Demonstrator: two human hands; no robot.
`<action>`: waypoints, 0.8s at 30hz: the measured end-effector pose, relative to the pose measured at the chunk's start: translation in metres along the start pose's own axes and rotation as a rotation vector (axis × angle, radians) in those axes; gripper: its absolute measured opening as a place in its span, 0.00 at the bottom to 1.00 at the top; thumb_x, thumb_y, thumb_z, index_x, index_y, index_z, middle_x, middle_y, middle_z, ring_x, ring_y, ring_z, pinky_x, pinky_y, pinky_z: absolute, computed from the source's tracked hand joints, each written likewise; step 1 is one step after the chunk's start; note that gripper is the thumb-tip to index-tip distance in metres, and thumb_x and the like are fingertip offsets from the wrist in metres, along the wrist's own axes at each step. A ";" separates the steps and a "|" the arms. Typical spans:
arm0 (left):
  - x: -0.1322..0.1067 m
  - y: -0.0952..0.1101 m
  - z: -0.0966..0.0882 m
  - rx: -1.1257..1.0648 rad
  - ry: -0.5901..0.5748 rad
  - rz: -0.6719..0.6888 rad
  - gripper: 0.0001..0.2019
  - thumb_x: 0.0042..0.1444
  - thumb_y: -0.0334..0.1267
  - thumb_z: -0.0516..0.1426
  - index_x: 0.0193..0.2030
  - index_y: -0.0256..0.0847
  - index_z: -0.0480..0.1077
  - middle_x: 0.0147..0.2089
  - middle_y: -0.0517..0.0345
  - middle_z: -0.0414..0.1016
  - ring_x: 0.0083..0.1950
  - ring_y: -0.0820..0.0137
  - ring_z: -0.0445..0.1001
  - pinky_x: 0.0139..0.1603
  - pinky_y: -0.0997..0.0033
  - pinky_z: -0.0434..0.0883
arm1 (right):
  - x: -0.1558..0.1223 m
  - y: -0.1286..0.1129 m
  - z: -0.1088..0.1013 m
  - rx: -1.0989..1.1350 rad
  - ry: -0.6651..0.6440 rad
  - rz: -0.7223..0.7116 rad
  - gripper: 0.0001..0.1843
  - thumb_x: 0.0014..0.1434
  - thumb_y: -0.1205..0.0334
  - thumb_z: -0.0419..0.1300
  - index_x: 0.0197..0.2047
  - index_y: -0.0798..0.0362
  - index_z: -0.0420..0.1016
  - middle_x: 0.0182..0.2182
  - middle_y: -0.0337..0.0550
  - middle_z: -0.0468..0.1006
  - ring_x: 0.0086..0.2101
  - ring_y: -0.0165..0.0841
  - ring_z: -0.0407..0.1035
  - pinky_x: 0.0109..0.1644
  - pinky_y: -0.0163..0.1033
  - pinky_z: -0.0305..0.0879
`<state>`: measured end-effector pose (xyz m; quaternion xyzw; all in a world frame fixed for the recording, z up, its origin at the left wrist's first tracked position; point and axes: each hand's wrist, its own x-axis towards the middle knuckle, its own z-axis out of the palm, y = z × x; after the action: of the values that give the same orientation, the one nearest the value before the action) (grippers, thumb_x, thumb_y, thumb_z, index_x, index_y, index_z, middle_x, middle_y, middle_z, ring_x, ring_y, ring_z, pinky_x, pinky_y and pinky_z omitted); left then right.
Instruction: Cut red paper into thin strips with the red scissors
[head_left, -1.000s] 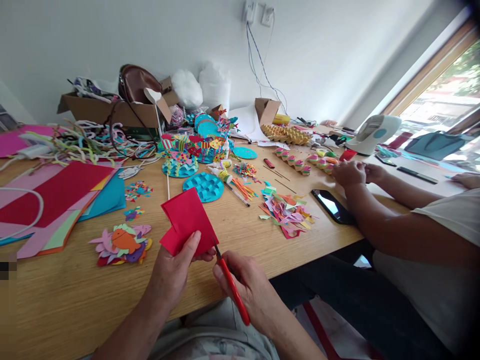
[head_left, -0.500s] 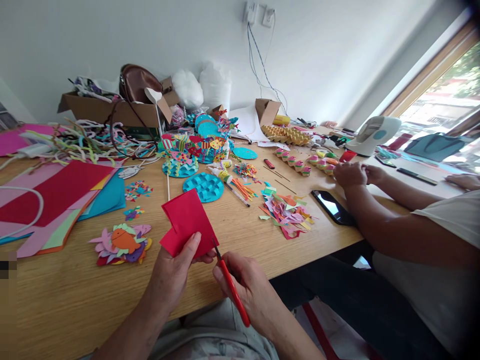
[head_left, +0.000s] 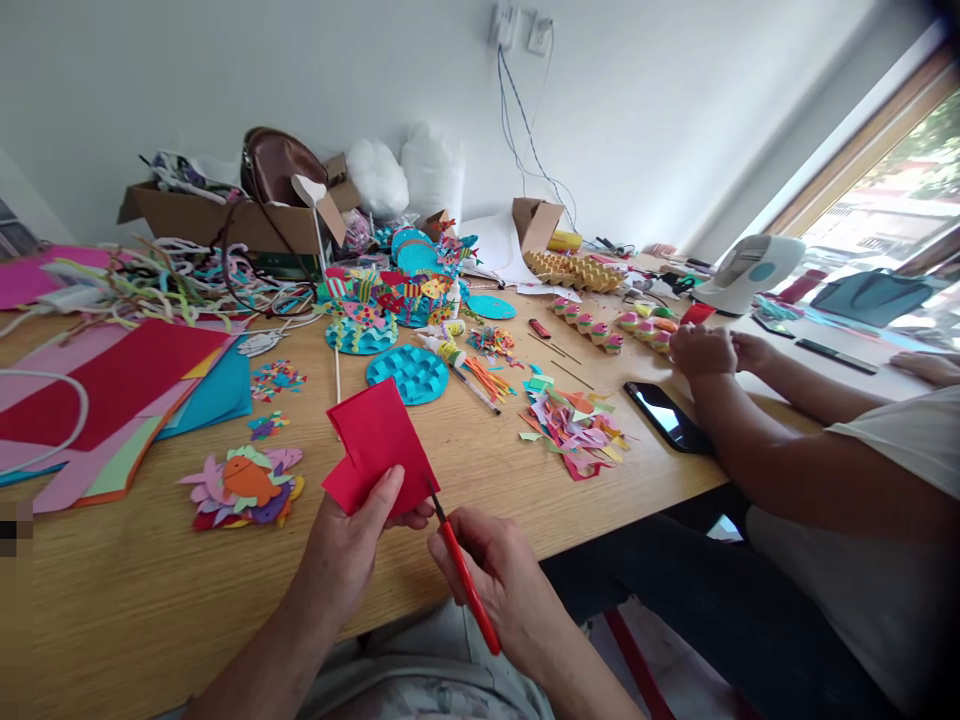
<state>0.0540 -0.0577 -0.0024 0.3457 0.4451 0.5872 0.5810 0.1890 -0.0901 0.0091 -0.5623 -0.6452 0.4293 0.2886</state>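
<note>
Between thumb and fingers, my left hand [head_left: 364, 510] grips a piece of red paper [head_left: 386, 430] with a notch in its left side. My right hand [head_left: 495, 560] is closed around red-handled scissors [head_left: 466, 575], whose tips meet the paper's lower right edge. How far the blades are parted is too small to tell. Left of my hands, a pile of cut paper fish [head_left: 251, 485] lies on the wooden table [head_left: 135, 590], an orange one on top. Beyond the red paper sits a round blue disc [head_left: 407, 375] with a ridged surface.
Coloured paper sheets [head_left: 150, 380] lie at the left. Paper scraps [head_left: 574, 425], a phone [head_left: 666, 415] and glue bottles [head_left: 446, 347] are on the table. A co-worker's hands [head_left: 709, 350] hold something red at the right. A cardboard box [head_left: 217, 225] stands by the wall.
Hardly anything differs. The whole view has shifted very slightly, while both hands, the red paper and the scissors keep nearly the same positions.
</note>
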 end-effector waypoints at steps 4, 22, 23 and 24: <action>0.000 -0.001 -0.001 0.002 -0.011 -0.010 0.08 0.47 0.38 0.60 0.32 0.35 0.71 0.23 0.60 0.75 0.24 0.69 0.74 0.24 0.72 0.73 | 0.001 0.002 0.001 -0.003 0.018 -0.001 0.18 0.56 0.54 0.50 0.19 0.54 0.57 0.15 0.31 0.53 0.20 0.24 0.48 0.21 0.31 0.44; 0.001 -0.008 -0.009 0.137 0.034 0.044 0.08 0.46 0.40 0.60 0.26 0.37 0.70 0.24 0.62 0.71 0.25 0.74 0.68 0.25 0.76 0.66 | 0.001 0.010 0.003 -0.005 0.019 -0.007 0.19 0.55 0.52 0.52 0.18 0.53 0.56 0.13 0.32 0.55 0.18 0.24 0.51 0.21 0.31 0.44; 0.002 -0.009 -0.009 0.144 0.048 0.043 0.08 0.46 0.40 0.60 0.26 0.37 0.70 0.25 0.62 0.71 0.26 0.73 0.68 0.25 0.76 0.66 | 0.001 0.011 0.003 -0.003 0.020 -0.004 0.19 0.55 0.52 0.52 0.18 0.53 0.56 0.13 0.32 0.56 0.18 0.24 0.51 0.21 0.31 0.44; 0.002 -0.010 -0.010 0.151 0.062 0.043 0.08 0.46 0.40 0.60 0.26 0.38 0.69 0.26 0.62 0.72 0.27 0.73 0.68 0.25 0.76 0.66 | 0.001 0.011 0.003 0.000 0.021 -0.001 0.19 0.55 0.52 0.52 0.18 0.53 0.56 0.13 0.32 0.56 0.18 0.24 0.51 0.21 0.31 0.44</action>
<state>0.0485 -0.0578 -0.0154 0.3798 0.4984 0.5745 0.5266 0.1910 -0.0903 -0.0018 -0.5665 -0.6425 0.4229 0.2956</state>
